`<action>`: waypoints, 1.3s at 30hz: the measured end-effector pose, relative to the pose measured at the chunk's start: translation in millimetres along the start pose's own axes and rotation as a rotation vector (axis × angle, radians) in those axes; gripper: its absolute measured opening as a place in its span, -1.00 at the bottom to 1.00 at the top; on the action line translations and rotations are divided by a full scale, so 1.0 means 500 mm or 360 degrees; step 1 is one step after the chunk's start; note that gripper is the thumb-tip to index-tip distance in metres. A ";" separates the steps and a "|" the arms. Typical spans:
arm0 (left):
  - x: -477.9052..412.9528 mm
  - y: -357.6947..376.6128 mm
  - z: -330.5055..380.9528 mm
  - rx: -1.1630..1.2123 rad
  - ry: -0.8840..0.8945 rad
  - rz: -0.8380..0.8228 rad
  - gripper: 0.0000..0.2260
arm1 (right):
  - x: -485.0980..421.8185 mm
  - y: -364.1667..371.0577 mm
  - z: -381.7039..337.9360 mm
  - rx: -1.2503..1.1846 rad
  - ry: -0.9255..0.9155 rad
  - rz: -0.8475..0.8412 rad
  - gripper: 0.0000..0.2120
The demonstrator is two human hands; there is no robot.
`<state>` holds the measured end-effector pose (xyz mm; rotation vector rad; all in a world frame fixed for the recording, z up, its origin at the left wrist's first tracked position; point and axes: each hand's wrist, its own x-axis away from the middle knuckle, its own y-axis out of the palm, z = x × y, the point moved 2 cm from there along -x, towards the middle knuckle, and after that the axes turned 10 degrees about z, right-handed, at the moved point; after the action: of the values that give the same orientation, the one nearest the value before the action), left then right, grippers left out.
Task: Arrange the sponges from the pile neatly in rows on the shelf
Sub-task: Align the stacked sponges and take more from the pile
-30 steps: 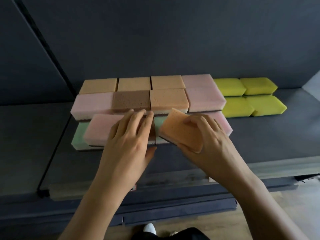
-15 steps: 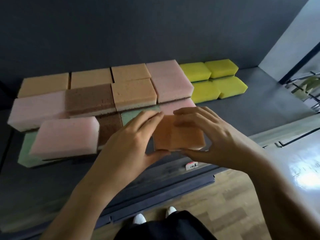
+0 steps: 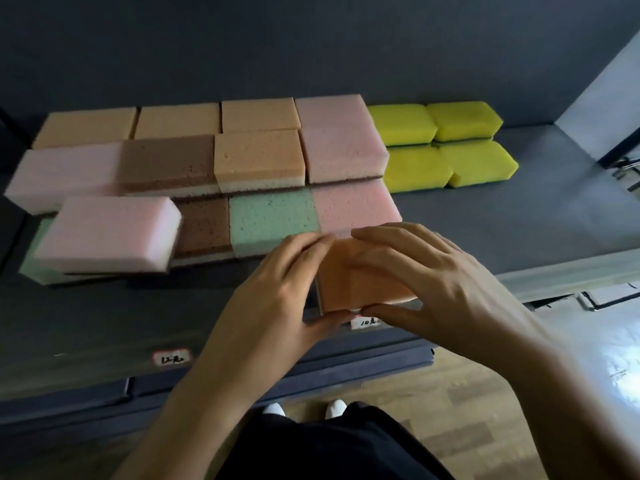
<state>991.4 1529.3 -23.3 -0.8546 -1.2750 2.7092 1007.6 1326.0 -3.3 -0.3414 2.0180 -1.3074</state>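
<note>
Orange sponge (image 3: pixel 363 277) btwn L hand (image 3: pixel 273 296), R hand (image 3: pixel 440 285) over shelf (image 3: pixel 502 216).

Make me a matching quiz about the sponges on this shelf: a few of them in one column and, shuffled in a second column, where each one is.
Things
1. orange rectangular foam sponge
2. mint-green rectangular foam sponge
3. four yellow cushion-shaped sponges
4. pale pink rectangular foam sponge

Places
A. far right of the dark shelf
B. askew on top of others, front left
C. held between the left hand and right hand
D. front row, between a brown foam sponge and a flat pink foam sponge

Pairs: 1-C, 2-D, 3-A, 4-B
</note>
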 end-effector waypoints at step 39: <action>-0.031 0.018 -0.054 -0.0524 0.0031 -0.0182 -0.35 | 0.012 0.051 0.056 -0.0081 0.0223 0.0043 -0.53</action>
<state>1019.6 1538.4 -36.7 -0.7979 -1.7385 2.4359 1025.7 1314.9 -35.0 -0.2514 2.1679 -1.2969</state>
